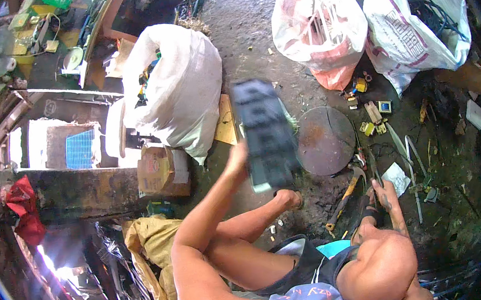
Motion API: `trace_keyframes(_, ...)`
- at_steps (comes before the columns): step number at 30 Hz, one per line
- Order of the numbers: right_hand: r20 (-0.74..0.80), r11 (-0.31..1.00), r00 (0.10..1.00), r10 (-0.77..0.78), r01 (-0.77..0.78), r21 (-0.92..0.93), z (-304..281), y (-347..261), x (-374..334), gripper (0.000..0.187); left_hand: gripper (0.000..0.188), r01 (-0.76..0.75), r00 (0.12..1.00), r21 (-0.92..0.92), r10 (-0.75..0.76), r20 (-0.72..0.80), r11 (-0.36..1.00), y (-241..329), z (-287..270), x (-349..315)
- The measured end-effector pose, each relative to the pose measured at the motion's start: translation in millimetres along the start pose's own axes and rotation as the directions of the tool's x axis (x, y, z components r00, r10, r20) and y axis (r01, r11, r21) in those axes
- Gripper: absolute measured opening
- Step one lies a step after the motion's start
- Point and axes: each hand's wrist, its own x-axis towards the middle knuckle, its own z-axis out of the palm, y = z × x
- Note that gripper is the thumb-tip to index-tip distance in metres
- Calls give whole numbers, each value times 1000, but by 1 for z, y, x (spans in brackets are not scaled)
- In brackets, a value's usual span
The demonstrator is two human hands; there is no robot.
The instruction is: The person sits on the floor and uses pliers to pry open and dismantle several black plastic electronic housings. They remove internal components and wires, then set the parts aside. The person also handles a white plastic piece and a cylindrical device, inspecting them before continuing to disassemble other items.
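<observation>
My left hand (238, 157) grips the left edge of a large black rectangular casing (265, 130). The casing is held up on end, smeared by motion, with ridged or slotted patches on its face. Low beside my leg, my right hand (383, 193) is closed round a thin, dark metal tool (373, 164) that points away from me; its exact kind is not clear. A hammer (346, 198) with a yellow and black handle lies on the ground left of that hand. Just right of the casing is a round, brownish metal disc (326, 141).
White sacks stand around: a full one (181, 86) at left, one with pale strips (318, 22), one with black cables (420, 20). A cardboard box (162, 171) is at left. Small yellow transformer-like parts (373, 127), white strips (412, 161) and a paper scrap (396, 179) litter the right.
</observation>
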Motion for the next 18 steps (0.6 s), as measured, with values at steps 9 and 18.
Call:
trace_keyframes(9,41,989,998,55,-61,138,3,53,-4,22,47,-593,786,153,610,-105,790,293,-76,68)
trace_keyframes(18,-94,700,984,-148,37,-713,-36,56,-58,40,40,-539,795,809,-177,580,233,-116,165,64)
